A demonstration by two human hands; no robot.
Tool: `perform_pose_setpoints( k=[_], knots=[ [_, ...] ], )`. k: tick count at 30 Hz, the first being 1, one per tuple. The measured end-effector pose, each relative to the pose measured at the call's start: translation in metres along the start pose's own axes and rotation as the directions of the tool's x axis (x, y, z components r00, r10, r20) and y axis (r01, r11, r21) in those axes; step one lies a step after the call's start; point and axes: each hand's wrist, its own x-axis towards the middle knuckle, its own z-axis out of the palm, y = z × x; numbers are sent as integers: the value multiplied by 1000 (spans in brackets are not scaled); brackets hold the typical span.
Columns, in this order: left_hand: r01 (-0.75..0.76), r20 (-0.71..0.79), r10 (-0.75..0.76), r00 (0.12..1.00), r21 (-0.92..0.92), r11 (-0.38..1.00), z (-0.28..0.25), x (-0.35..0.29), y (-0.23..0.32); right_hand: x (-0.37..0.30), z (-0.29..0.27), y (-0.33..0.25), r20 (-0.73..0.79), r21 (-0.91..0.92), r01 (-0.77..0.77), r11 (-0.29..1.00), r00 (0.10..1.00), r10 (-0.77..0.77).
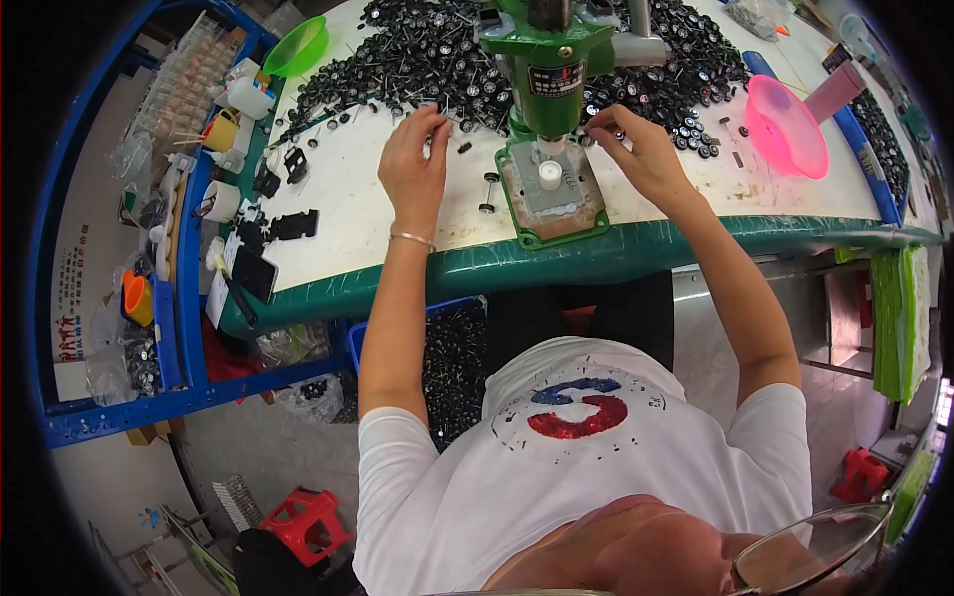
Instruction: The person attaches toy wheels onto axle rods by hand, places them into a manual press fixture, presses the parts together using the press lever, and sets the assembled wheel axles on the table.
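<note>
A green bench press (547, 89) stands between my hands. Beneath its ram, a grey block (556, 194) with a round white peg (550, 176) sits on the press base. Left of the press, my left hand (410, 164) has its fingers curled and thumb bent in at the near edge of a heap of small black wheels and metal axles (447, 74). My right hand (641, 154) reaches in beside the ram, fingertips drawn together near some dark wheels. Whatever either pinch holds is too small to tell. An axle with two wheels (488, 193) lies left of the base.
A pink bowl (785, 124) stands right, a green bowl (298, 47) at far left. Black plastic parts (294, 225) and a phone-like dark slab (254, 273) lie left. The table's green padded edge (447, 253) runs before me. A crate of small parts (452, 368) sits below.
</note>
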Motion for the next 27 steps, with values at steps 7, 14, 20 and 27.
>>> perform_pose_setpoints(
  k=[7,14,20,27],
  knots=[
    [177,214,-184,959,51,983,8,-6,-26,-16,13,-9,54,3,243,970,969,-243],
    [253,316,-282,906,130,959,-14,-22,-54,-68,9,50,-100,-84,150,985,982,-158],
    [376,121,-364,924,-100,921,-22,-11,-37,-70,-13,53,-128,143,32,989,992,-14],
    [467,226,-443,868,-63,882,-31,-16,-49,-101,-40,61,-76,-37,-8,999,997,5]
  ],
)
